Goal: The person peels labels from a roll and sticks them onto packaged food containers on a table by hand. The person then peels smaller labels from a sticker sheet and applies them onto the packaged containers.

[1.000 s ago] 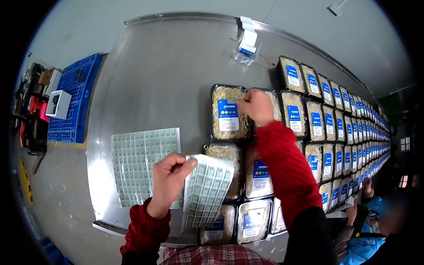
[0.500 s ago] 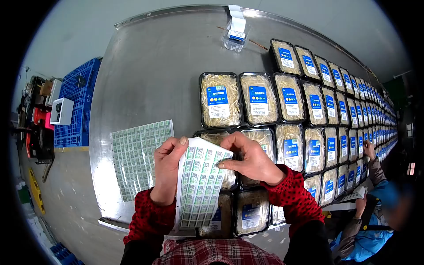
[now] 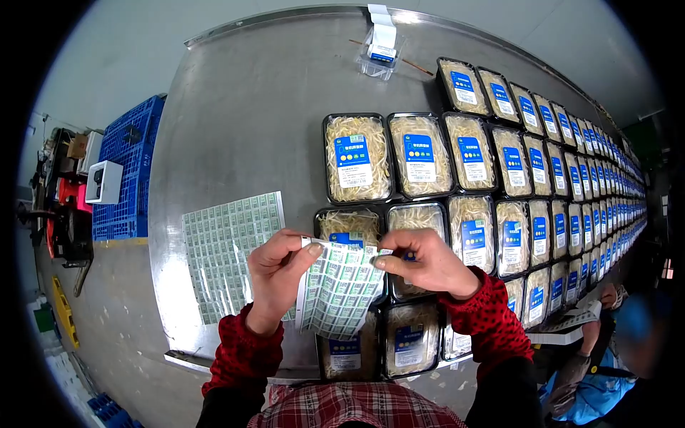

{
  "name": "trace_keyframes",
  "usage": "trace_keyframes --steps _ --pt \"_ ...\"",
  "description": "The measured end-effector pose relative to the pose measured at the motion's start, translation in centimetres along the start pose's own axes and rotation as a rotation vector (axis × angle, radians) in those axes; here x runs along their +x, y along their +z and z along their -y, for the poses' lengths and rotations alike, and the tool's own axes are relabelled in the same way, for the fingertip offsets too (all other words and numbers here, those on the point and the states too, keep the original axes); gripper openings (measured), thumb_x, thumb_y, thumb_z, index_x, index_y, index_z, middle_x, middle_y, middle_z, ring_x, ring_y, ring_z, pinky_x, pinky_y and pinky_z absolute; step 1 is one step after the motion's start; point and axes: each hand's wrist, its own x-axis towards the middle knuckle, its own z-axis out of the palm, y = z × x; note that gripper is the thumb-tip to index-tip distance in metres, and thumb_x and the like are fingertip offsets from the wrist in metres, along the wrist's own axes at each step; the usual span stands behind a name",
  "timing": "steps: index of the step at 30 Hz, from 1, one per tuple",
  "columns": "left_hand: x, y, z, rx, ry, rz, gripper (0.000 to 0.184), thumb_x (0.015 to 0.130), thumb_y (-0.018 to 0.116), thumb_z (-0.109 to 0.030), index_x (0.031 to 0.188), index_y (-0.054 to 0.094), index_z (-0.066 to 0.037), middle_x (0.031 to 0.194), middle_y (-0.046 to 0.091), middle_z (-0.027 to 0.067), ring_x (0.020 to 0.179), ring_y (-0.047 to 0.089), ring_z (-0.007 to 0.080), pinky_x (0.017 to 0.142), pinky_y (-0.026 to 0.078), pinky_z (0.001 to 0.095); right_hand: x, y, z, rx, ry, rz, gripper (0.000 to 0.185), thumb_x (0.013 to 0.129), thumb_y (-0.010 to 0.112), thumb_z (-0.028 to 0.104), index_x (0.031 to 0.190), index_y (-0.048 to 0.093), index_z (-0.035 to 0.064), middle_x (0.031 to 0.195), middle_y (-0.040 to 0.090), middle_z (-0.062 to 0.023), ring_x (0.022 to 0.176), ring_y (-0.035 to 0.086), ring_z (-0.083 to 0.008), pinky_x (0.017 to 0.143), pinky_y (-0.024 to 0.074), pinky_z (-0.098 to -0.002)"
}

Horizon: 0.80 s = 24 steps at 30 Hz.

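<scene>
My left hand [image 3: 280,277] grips the upper left edge of a sticker sheet [image 3: 339,289] printed with rows of green and white labels bearing small codes. At the sheet's upper right corner, my right hand [image 3: 433,265] pinches with thumb and forefinger; whether a single sticker has come loose there I cannot tell. Behind and below the sheet are black trays of bean sprouts, among them one partly covered tray [image 3: 348,222] with a blue and white label. A second sticker sheet [image 3: 232,250] lies flat on the metal table [image 3: 235,128] to the left.
Long rows of labelled sprout trays [image 3: 514,160] run off to the right. At the back stands a clear plastic box [image 3: 377,65] with a roll of labels [image 3: 383,36]. A co-worker in blue [image 3: 596,385] is at the right edge. Blue pallets [image 3: 127,167] stand left.
The held sheet has tilted and its top edge has dropped slightly, uncovering more of the tray behind. Both hands have shifted a little downward and right. The co-worker's reaching arm has drawn back.
</scene>
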Motion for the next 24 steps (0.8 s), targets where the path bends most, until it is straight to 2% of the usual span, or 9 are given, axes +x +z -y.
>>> trace_keyframes --steps 4,6,8,12,15,19,22,23,24 --pt "-0.1 1.3 -0.5 0.122 0.076 0.055 0.009 0.084 0.073 0.002 0.093 0.072 0.0 0.093 0.067 0.0066 0.075 0.059 0.0073 0.063 0.046 0.0212 2.0 0.2 2.7 -0.056 -0.153 -0.004 0.019 0.081 0.077 0.004 0.097 0.068 -0.0016 0.089 0.066 -0.0088 0.077 0.062 -0.0143 0.064 0.0491 -0.0274" --pt "-0.2 1.2 -0.4 0.146 0.071 0.038 0.009 0.084 0.074 0.0 0.092 0.072 0.0 0.09 0.067 0.0067 0.072 0.059 0.0074 0.06 0.045 0.0208 2.5 0.7 2.4 -0.173 -0.26 0.018 0.02 0.08 0.077 0.004 0.098 0.068 -0.0012 0.087 0.065 -0.0106 0.073 0.063 -0.0176 0.063 0.0489 -0.0281" --pt "-0.2 1.0 -0.4 0.242 0.101 0.018 0.009 0.083 0.075 -0.001 0.091 0.072 0.0 0.084 0.067 0.0061 0.068 0.058 0.007 0.057 0.044 0.021 2.5 1.3 2.5 -0.269 -0.248 -0.083 0.017 0.077 0.076 0.012 0.089 0.068 0.0041 0.083 0.065 -0.0109 0.071 0.065 -0.0292 0.061 0.0499 -0.0384" --pt "-0.1 1.3 -0.5 0.222 0.13 -0.022 0.008 0.083 0.075 -0.002 0.087 0.07 0.001 0.08 0.066 0.0063 0.064 0.056 0.0073 0.055 0.043 0.0221 2.8 1.9 2.8 -0.227 -0.239 -0.126 0.013 0.077 0.076 0.013 0.083 0.067 0.0056 0.08 0.065 -0.0098 0.069 0.064 -0.0321 0.059 0.0488 -0.0402" --pt "-0.1 1.1 -0.5 0.271 0.116 0.019 0.006 0.083 0.072 0.004 0.084 0.067 0.002 0.083 0.066 0.0055 0.068 0.055 0.007 0.058 0.042 0.0224 2.7 2.1 2.3 -0.309 -0.235 -0.115 0.015 0.076 0.076 0.014 0.085 0.067 0.0062 0.081 0.065 -0.0099 0.07 0.064 -0.0323 0.059 0.0495 -0.0409" --pt "0.1 1.6 -0.3 0.309 0.063 -0.027 0.009 0.082 0.076 -0.004 0.085 0.07 0.001 0.073 0.063 0.0057 0.061 0.055 0.0091 0.053 0.041 0.0241 2.1 3.1 1.8 -0.443 -0.306 -0.298 0.014 0.076 0.075 0.014 0.084 0.066 0.0074 0.079 0.062 -0.0091 0.071 0.064 -0.0316 0.059 0.0498 -0.0416" --pt "0.9 2.1 0.3 0.276 -0.029 -0.059 0.011 0.083 0.076 -0.006 0.084 0.069 0.003 0.068 0.061 0.0029 0.06 0.051 0.0067 0.052 0.039 0.0233 1.8 3.3 1.8 -0.58 -0.413 -0.384 0.013 0.074 0.077 0.005 0.084 0.069 0.0058 0.078 0.063 -0.0089 0.067 0.064 -0.0289 0.056 0.0519 -0.0353" --pt "1.2 2.3 0.4 0.191 -0.132 -0.08 0.013 0.083 0.075 -0.007 0.084 0.069 0.004 0.066 0.061 0.0014 0.06 0.05 0.0054 0.052 0.038 0.0235 1.9 3.1 1.4 -0.573 -0.421 -0.379 0.01 0.077 0.076 0.005 0.085 0.07 0.0064 0.079 0.065 -0.0067 0.066 0.065 -0.0228 0.055 0.0512 -0.0324" --pt "1.5 2.2 0.6 0.109 -0.234 -0.099 0.015 0.084 0.075 -0.007 0.083 0.069 0.006 0.065 0.06 -0.0002 0.059 0.048 0.0042 0.052 0.038 0.0236 2.3 2.0 1.1 -0.336 -0.31 -0.351 0.006 0.08 0.072 0.005 0.084 0.068 0.0064 0.079 0.065 -0.0059 0.067 0.064 -0.0186 0.057 0.0497 -0.0311"
